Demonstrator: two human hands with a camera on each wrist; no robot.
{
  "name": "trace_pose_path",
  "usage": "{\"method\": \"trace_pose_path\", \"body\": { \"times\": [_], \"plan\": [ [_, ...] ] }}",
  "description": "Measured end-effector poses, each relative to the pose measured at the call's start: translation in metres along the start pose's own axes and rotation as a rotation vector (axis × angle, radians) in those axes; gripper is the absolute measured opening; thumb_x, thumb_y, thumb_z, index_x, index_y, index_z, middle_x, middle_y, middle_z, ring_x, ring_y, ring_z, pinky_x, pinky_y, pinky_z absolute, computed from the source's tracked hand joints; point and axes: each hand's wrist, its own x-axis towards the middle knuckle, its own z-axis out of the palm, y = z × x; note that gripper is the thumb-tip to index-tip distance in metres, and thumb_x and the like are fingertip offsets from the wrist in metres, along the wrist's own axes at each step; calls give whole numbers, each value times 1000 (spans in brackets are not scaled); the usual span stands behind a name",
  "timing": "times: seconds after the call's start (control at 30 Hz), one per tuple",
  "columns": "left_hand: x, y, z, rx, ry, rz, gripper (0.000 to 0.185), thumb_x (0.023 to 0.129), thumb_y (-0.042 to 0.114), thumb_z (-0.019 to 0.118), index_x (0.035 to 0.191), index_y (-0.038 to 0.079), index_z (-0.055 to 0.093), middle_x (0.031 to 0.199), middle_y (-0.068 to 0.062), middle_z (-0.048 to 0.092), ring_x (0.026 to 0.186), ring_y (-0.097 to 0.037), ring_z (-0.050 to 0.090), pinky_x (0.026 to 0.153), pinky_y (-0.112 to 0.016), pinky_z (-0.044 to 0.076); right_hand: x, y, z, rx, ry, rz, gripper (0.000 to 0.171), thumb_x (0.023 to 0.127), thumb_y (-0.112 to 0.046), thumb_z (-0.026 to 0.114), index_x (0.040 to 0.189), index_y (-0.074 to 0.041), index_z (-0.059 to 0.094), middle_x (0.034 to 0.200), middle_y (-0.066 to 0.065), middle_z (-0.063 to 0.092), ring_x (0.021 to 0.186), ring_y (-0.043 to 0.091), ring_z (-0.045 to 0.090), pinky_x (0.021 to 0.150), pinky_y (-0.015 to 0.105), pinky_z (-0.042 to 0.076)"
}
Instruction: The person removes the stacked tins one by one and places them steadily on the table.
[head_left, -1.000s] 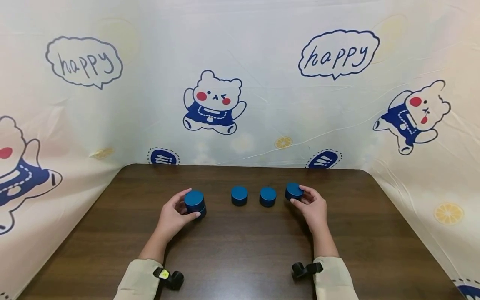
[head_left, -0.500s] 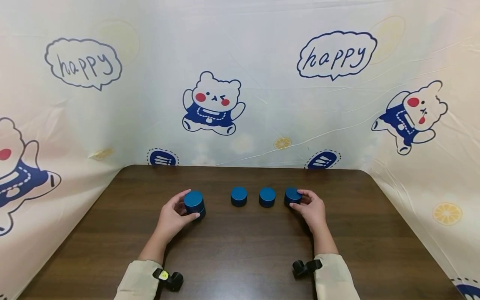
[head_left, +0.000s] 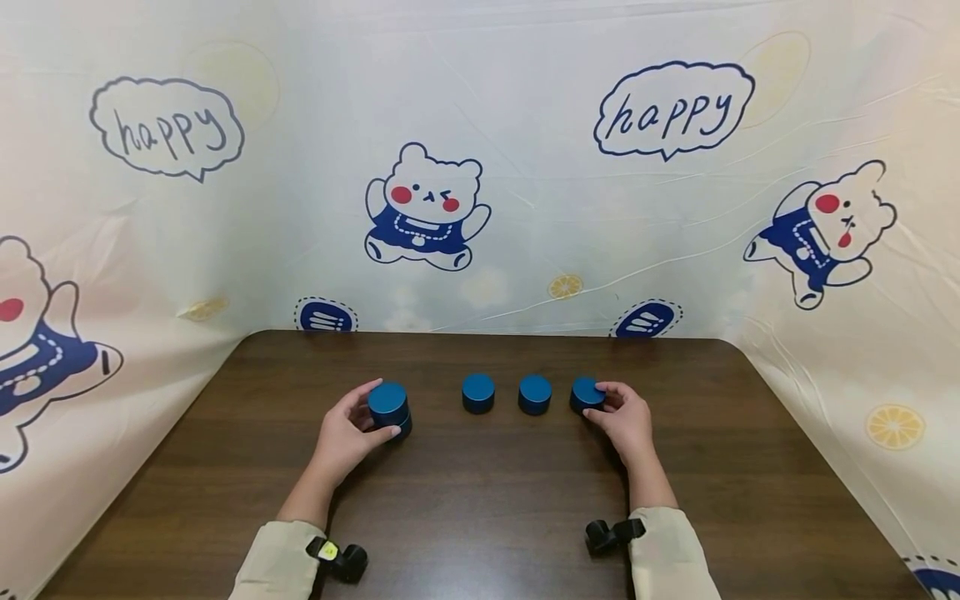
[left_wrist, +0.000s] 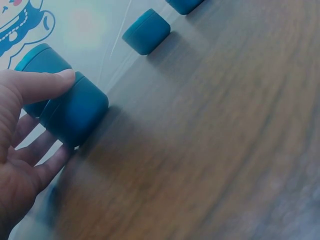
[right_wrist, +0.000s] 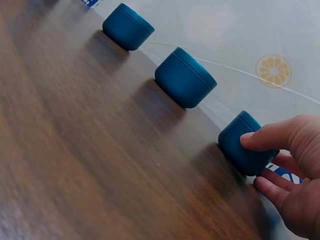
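Observation:
Two small blue round tins with lids stand one on the other at the left, an upper tin [left_wrist: 47,61] and a lower tin [left_wrist: 80,112]. My left hand [head_left: 347,435] grips this stack, the thumb across its near side and the fingers behind. At the right end of a row, a single blue tin [head_left: 585,394] stands upright on the table, pinched between the thumb and fingers of my right hand [head_left: 628,421]. Between the hands are two more upright tins, the left one [head_left: 477,393] and the right one [head_left: 534,394], spaced apart and untouched.
The brown wooden table [head_left: 480,500] ends just behind the tins, against a pale cloth [head_left: 525,233] printed with bears. Each sleeve carries a black wrist camera, on the left [head_left: 348,562] and on the right [head_left: 600,537].
My right hand has lowered its tin onto the table, in line with the two middle tins. The left hand and its stack stay put.

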Motion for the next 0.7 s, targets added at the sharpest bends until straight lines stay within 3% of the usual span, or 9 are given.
{"method": "trace_pose_path", "body": {
  "times": [0.7],
  "plan": [
    [-1, 0, 1, -39, -13, -3, 79, 76, 12, 85, 144, 15, 46, 135, -19, 52, 122, -37, 52, 100, -51, 45, -6, -10, -3, 38, 7, -7, 54, 82, -5, 78, 131, -7, 56, 137, 17, 50, 123, 34, 51, 103, 47, 44]
  ]
}}
